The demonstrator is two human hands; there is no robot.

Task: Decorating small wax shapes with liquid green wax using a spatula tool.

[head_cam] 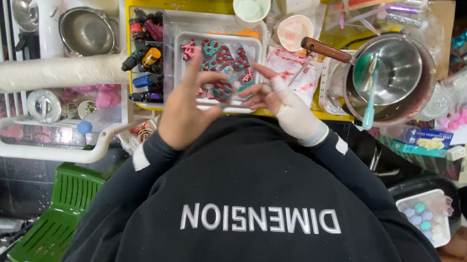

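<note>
A white tray (182,42) on the yellow table holds several small red and teal moulded pieces (221,54). My bare left hand (184,111) hovers over the tray's near edge, its thumb and fingers pinching a red and teal piece (222,90). My right hand (283,102), in a white glove with open fingertips, is just to the right. Its fingers are spread and point left, with the tips close to the same piece. Whether they touch it is unclear. My dark sweatshirt hides the table's near edge.
A steel pan (396,73) with a wooden handle and a teal spatula stands to the right. Small dye bottles (146,52) line the tray's left side. Cups (251,3) stand behind it. A white rack (41,145) with steel bowls is on the left, a green stool (63,211) below it.
</note>
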